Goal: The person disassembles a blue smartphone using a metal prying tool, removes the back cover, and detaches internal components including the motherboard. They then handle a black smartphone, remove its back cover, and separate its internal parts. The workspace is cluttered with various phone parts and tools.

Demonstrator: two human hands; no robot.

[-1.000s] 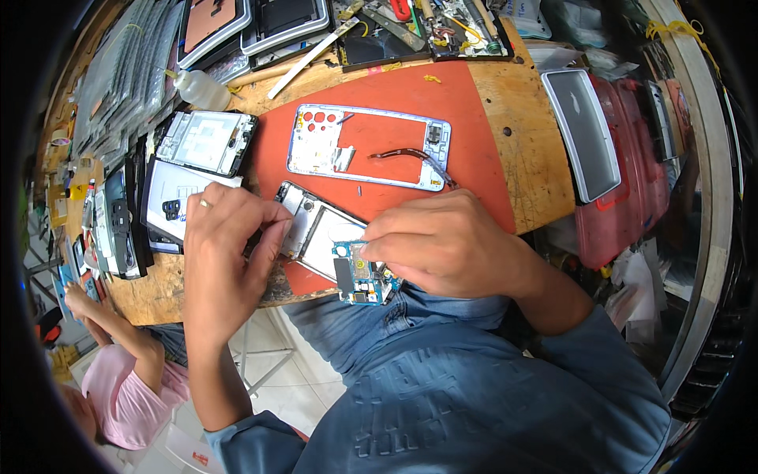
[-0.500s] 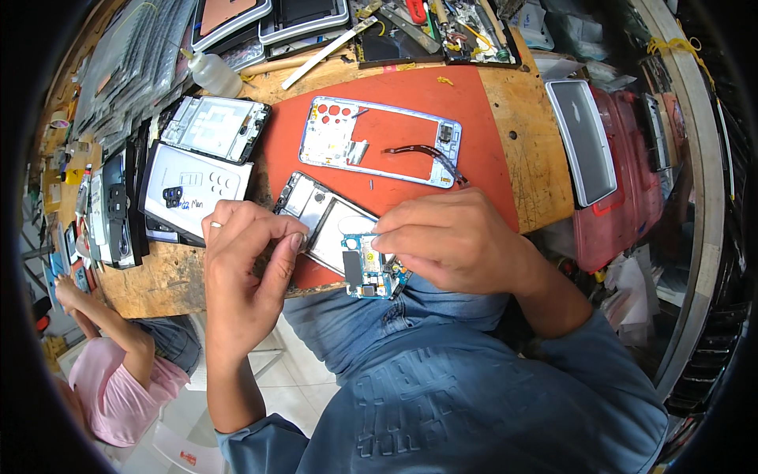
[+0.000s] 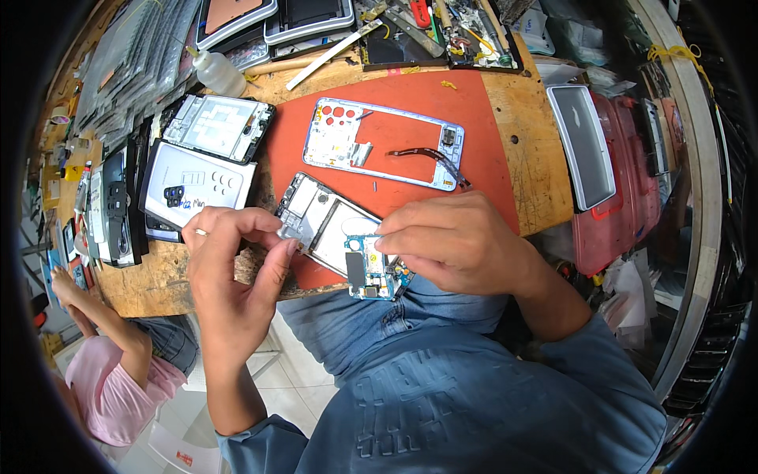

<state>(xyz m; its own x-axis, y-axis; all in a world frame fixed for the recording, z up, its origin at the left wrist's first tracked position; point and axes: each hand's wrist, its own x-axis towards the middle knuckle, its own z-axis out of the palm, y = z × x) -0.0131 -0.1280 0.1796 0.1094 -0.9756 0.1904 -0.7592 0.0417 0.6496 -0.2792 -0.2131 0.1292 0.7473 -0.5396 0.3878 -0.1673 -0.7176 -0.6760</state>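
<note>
My right hand pinches a blue phone circuit board, which hangs over the table's front edge and my lap. Beneath and behind it lies a dark-rimmed phone frame with a pale inside, tilted on the orange-red mat. My left hand grips that frame's near left edge between thumb and forefinger; the fingertips partly cover the edge. Farther back on the mat rests a lilac phone mid-frame with round camera openings. A dark flex cable lies across its right end.
Left of the mat are an opened phone and a white phone back cover. A squeeze bottle stands behind them. Tool trays line the back; a red plastic box is at right. Another person sits at lower left.
My left hand has shifted slightly left, and its thumb and forefinger have parted a little at the frame's edge. The right hand still holds the board, nearly unmoved.
</note>
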